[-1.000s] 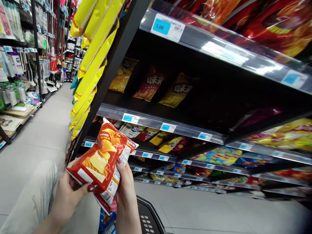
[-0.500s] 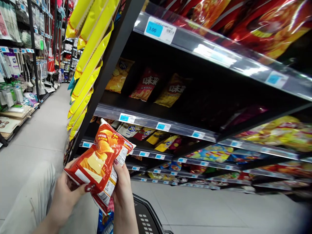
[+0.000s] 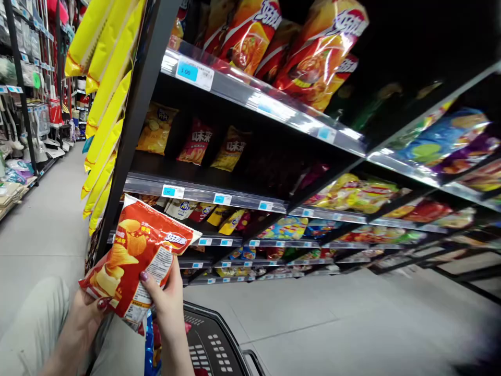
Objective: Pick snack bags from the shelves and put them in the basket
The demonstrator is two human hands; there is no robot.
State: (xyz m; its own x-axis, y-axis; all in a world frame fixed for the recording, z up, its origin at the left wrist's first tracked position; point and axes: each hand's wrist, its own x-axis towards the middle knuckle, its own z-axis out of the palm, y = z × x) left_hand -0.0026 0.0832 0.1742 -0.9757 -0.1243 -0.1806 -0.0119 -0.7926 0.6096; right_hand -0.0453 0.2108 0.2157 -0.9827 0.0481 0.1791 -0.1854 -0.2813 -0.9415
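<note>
I hold a red and orange bag of potato chips (image 3: 133, 256) in both hands, low at the left of the head view. My left hand (image 3: 84, 318) grips its lower left corner, thumb on the front. My right hand (image 3: 166, 295) clasps its right edge, fingers curled over the printed back panel. The bag tilts to the left. Below my hands sits a black shopping basket (image 3: 213, 342) with a blue packet (image 3: 151, 347) inside.
A black shelving unit (image 3: 203, 190) with price tags runs from left to right, stocked with snack bags. Red bags (image 3: 313, 52) fill the top shelf. Yellow bags (image 3: 104, 99) hang on the shelf end. A grey floor aisle (image 3: 43, 230) stretches left, with household goods shelves (image 3: 23, 104) beyond.
The view has swung right and up, showing more of the top shelf. The chip bag and both hands have shifted left in view, and the bag tilts further.
</note>
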